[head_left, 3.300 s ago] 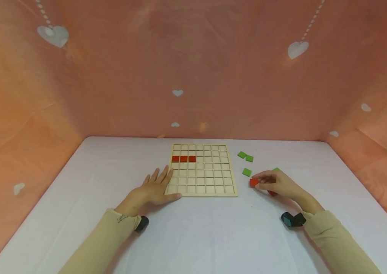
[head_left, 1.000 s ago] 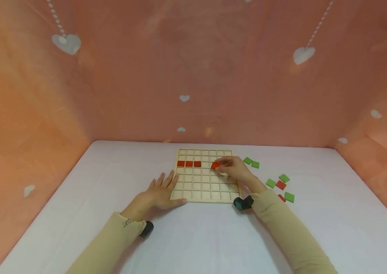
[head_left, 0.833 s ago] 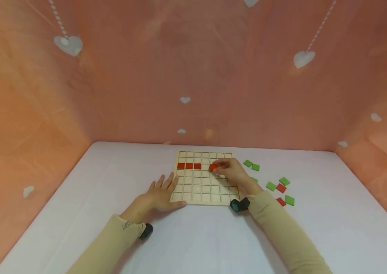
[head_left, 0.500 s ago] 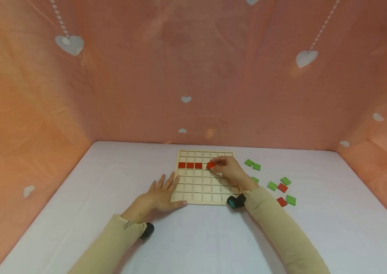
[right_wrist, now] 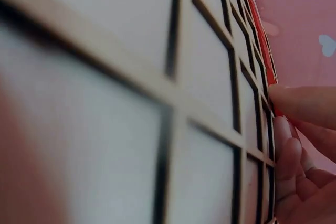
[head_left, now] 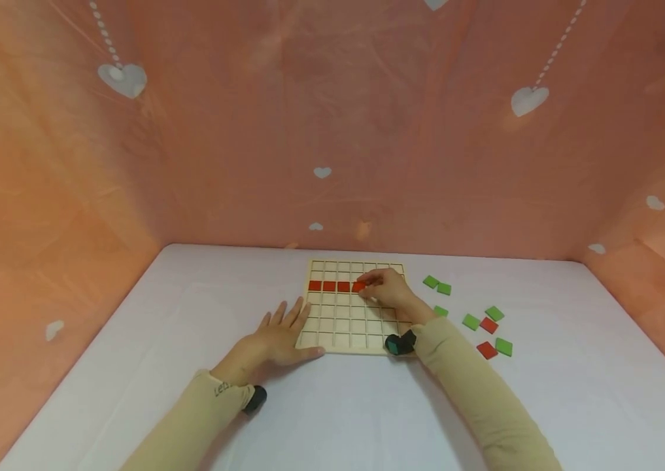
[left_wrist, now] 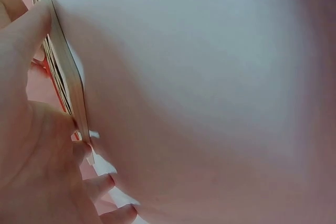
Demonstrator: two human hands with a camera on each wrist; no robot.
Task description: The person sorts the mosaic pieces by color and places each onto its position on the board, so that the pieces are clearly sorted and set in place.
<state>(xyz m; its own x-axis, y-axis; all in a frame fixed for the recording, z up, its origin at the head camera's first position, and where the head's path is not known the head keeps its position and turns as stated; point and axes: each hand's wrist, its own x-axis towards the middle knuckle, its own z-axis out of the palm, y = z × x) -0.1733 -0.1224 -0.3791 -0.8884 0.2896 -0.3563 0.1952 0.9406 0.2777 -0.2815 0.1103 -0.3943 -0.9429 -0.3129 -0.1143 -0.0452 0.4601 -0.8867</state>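
A wooden grid board (head_left: 341, 322) lies on the white table, with three red square tiles (head_left: 329, 286) side by side in one row. My right hand (head_left: 390, 288) pinches another red tile (head_left: 358, 286) between thumb and fingers, right at the cell beside those three. In the right wrist view the thumb (right_wrist: 299, 103) presses against red at the far end of the grid, and part of the tile is hidden. My left hand (head_left: 280, 341) rests with spread fingers at the board's near left corner. The left wrist view shows its fingers along the board's edge (left_wrist: 76, 85).
Right of the board lie several loose green tiles (head_left: 471, 322) and two red tiles (head_left: 487, 350). Orange cloth (head_left: 238, 163) with white hearts rises behind and at both sides of the table (head_left: 332, 412). A black wrist camera (head_left: 401, 343) overlaps the board's near right corner.
My right hand picked a red tile from right of the board, carried it left over the grid and slid it up against the three-tile row. My left hand stayed at the board's corner.
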